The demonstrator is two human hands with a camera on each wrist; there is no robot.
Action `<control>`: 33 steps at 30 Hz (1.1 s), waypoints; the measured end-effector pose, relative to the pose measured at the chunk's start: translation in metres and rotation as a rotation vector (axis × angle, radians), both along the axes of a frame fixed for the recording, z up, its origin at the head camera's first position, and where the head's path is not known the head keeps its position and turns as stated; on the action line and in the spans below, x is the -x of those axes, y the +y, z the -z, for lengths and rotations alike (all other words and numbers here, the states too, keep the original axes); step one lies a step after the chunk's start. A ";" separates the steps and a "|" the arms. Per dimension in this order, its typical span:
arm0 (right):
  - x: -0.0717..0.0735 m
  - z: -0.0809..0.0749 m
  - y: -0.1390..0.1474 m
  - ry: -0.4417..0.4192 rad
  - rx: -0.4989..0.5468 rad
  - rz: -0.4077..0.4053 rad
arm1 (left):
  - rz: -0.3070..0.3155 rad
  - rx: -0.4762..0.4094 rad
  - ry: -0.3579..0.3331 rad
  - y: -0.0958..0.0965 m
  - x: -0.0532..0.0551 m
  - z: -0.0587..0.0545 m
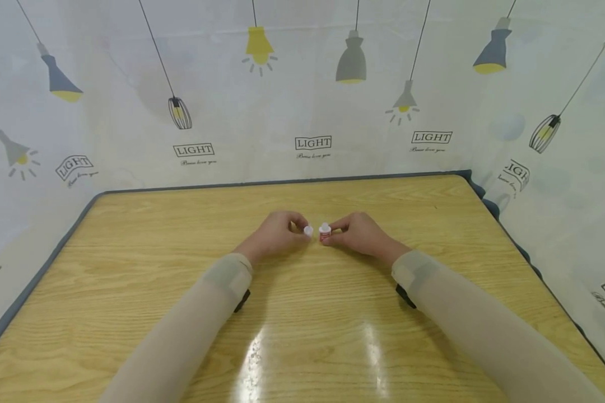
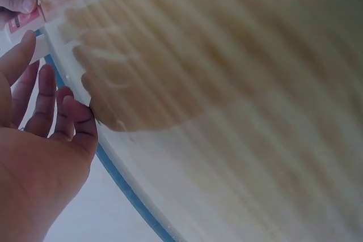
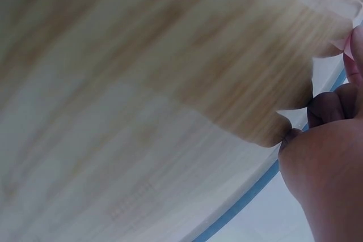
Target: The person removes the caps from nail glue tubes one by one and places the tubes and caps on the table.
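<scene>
Near the middle of the table, my right hand (image 1: 361, 234) holds a small white bottle with a red label (image 1: 325, 236) by its side, thumb and fingers round it. The bottle stands upright, its white top showing. Just to its left, my left hand (image 1: 281, 233) pinches a small white cap (image 1: 308, 230) between thumb and forefinger, apart from the bottle. In the left wrist view the cap (image 2: 41, 47) sits at my left fingertips, with the red label (image 2: 25, 21) beyond it. The right wrist view shows the back of my right hand (image 3: 329, 145); the bottle is mostly hidden there.
The wood-grain table (image 1: 302, 313) has a glossy, reflecting surface. Its far edge (image 1: 262, 183) meets a pale wall covering (image 1: 302, 101) printed with lamps and lettering, which also runs along both sides.
</scene>
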State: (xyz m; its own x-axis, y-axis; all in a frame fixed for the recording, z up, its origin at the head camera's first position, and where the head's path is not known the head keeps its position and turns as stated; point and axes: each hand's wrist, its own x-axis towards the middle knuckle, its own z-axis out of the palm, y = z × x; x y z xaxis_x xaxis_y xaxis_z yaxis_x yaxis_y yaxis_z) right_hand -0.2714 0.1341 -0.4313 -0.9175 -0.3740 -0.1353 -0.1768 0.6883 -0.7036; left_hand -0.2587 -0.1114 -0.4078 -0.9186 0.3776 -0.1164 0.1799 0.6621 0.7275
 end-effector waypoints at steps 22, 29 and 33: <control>0.000 0.000 -0.001 -0.007 0.007 0.006 | 0.029 0.048 -0.033 0.000 0.003 0.006; -0.001 0.000 -0.003 -0.018 0.017 0.010 | 0.014 0.020 -0.084 -0.001 0.004 0.007; -0.002 -0.002 -0.003 -0.011 0.004 0.011 | 0.011 0.030 -0.093 0.000 0.004 0.005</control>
State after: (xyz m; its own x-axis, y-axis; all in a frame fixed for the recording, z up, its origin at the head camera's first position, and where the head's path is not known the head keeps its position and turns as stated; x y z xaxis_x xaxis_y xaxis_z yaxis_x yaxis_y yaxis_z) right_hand -0.2690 0.1311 -0.4293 -0.9201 -0.3645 -0.1435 -0.1618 0.6871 -0.7083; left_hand -0.2624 -0.1117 -0.4124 -0.8990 0.3829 -0.2128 0.1198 0.6822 0.7213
